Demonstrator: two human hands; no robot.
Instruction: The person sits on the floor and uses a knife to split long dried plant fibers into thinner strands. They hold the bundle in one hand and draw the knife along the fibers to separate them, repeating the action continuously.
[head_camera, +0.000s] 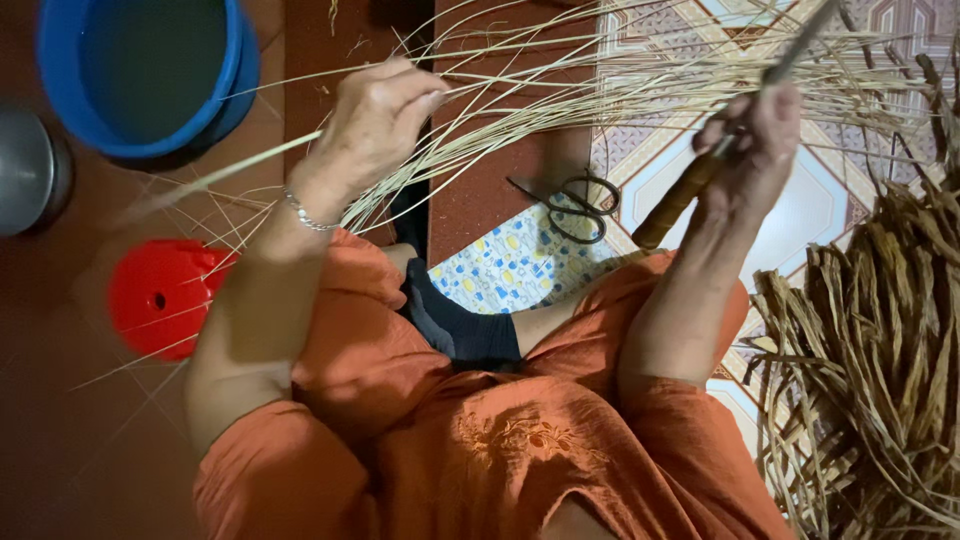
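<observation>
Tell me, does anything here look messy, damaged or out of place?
Mostly no. Loose straw strands lie scattered on the floor by the red stool, and open scissors lie on the floor near the person's knee. The left hand pinches straw; the right hand holds a knife.

We have a single view, from a camera worn on the person's head, and it looks almost straight down over the orange-clad lap (480, 440) to the floor. We sit close: the left hand (375, 125) and right hand (750, 145) reach the upper part of the frame. With only this view, nothing overlaps another.
</observation>
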